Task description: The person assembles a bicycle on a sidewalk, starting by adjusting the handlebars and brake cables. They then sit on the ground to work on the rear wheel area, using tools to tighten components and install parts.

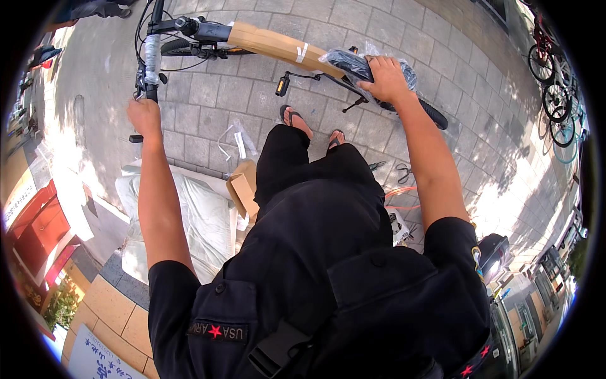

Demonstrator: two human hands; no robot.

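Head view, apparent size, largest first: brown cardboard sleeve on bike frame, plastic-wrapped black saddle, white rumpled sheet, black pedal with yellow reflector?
1. White rumpled sheet
2. Brown cardboard sleeve and plastic-wrapped black saddle: unsure which; the right hand hides part of the latter
3. Black pedal with yellow reflector

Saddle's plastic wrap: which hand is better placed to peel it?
Probably the right hand: it grips the plastic-wrapped saddle. The left hand is away at the handlebar.
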